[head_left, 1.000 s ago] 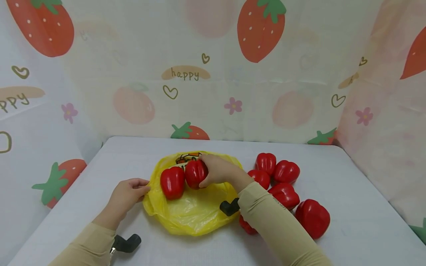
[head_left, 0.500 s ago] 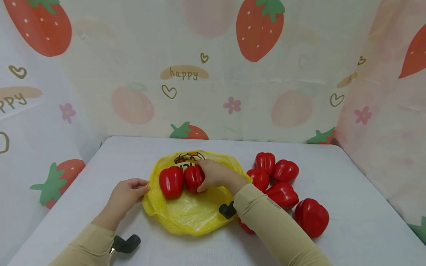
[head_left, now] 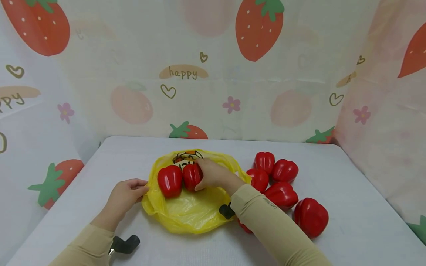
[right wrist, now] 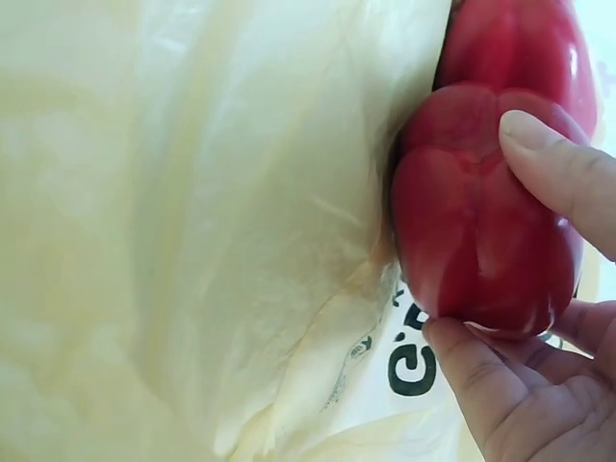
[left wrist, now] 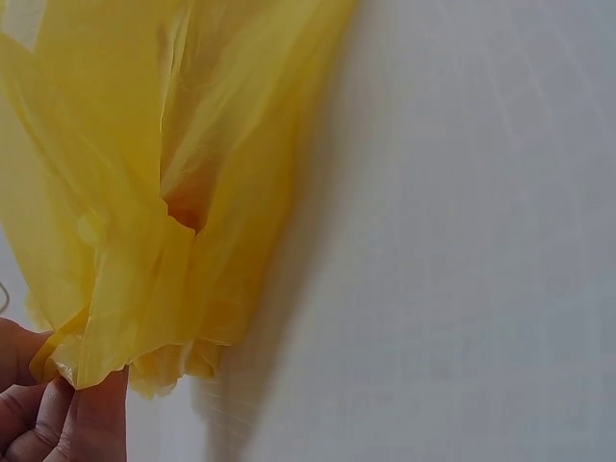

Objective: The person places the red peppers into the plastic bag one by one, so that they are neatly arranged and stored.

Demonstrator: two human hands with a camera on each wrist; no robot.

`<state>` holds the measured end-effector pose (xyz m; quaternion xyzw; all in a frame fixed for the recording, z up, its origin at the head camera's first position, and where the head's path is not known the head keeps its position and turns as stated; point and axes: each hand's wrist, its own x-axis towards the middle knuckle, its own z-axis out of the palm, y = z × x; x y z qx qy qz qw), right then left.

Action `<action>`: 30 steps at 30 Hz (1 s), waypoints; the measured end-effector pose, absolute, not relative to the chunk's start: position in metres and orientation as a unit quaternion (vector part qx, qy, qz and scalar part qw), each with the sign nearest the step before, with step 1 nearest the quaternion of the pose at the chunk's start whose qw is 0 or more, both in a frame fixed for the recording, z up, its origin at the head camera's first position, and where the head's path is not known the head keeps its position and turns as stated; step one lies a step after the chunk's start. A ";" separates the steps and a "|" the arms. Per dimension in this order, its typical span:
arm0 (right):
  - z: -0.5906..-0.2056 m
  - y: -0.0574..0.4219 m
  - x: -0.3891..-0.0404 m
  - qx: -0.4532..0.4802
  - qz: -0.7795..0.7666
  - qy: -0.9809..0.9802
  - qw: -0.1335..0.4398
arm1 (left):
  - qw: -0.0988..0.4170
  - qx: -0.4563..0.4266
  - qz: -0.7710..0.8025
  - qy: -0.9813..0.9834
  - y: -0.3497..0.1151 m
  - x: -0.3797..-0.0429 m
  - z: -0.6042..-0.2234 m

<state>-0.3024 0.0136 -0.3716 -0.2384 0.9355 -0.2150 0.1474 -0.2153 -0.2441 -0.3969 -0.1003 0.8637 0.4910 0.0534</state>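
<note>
My left hand pinches the left edge of a yellow plastic bag that lies spread open on the table. Thumb and fingers show on the gathered plastic in the left wrist view, where the bag hangs in folds. Inside the bag my right hand grips a red bell pepper, standing close beside another red bell pepper. From the right wrist, the thumb presses one side of the gripped pepper and the fingers hold its lower end, with printed lettering behind.
Several red bell peppers lie right of the bag, among them a back one and a larger front one. The right sleeve partly covers another. Black wrist mounts stick out from the arms. A patterned cloth surrounds the white table.
My right hand has moved slightly left and down with the bell pepper, bringing it lower into the bag beside the other one. The left hand keeps its hold on the bag edge.
</note>
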 end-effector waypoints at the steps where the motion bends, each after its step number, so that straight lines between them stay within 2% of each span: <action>1: -0.372 0.013 -0.303 -0.238 -0.216 0.936 0.145 | 0.053 -0.100 0.491 0.864 -0.244 -0.215 -0.397; 6: -0.374 0.012 -0.304 -0.239 -0.216 0.937 0.137 | 0.053 -0.099 0.493 0.863 -0.244 -0.215 -0.396; 14: -0.371 0.015 -0.306 -0.229 -0.228 0.933 0.156 | 0.054 -0.098 0.492 0.863 -0.245 -0.214 -0.397; 30: -0.366 0.020 -0.310 -0.213 -0.253 0.935 0.132 | 0.054 -0.100 0.488 0.866 -0.244 -0.213 -0.395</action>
